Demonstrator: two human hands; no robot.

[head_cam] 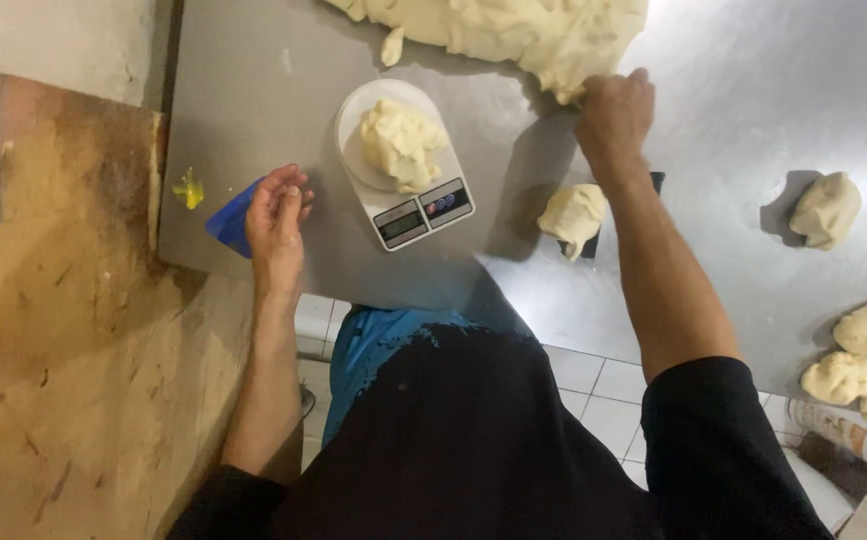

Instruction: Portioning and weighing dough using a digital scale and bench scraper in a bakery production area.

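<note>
One scale [406,170] holding one dough lump [400,143], five dough balls on the counter [254,90], left hand [278,212] curled around a blue scraper [231,218], right hand [615,115] pinching the big dough mass [514,30].

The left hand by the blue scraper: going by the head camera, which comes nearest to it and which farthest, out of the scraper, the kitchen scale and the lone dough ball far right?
From the left hand:
1. Blue scraper, touching it, on its outer side.
2. Kitchen scale, just to its right.
3. Lone dough ball, far across the steel table.
</note>
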